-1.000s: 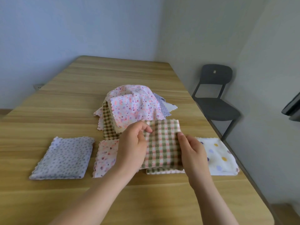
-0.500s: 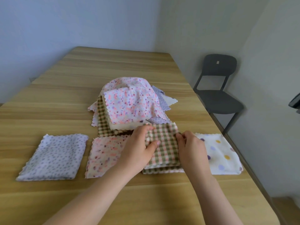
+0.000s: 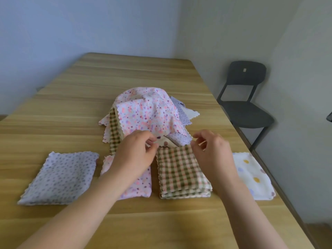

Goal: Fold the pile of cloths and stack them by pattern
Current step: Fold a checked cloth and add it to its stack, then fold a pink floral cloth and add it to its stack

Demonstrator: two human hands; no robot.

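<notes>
A loose pile of cloths sits mid-table, topped by a pink floral cloth [image 3: 147, 114], with a green checked cloth [image 3: 114, 133] and a lilac dotted one [image 3: 181, 139] showing beneath. Four folded stacks lie in a row near me: lilac dotted [image 3: 62, 177], pink floral [image 3: 142, 186], green-and-pink checked [image 3: 181, 173], white with coloured dots [image 3: 251, 175]. My left hand [image 3: 136, 153] is at the near hem of the pile's pink floral cloth, thumb and forefinger pinching its edge. My right hand [image 3: 212, 150] hovers over the checked stack's far right corner, fingers loosely curled, holding nothing.
The wooden table [image 3: 125, 78] runs far ahead to the wall, and its right edge passes close to the white dotted stack. A dark grey chair [image 3: 248, 108] stands to the right of the table by the wall.
Both hands have let go of the folded checked cloth, which now lies on its stack. They moved forward toward the pile, and my left hand reached the pink floral cloth's edge.
</notes>
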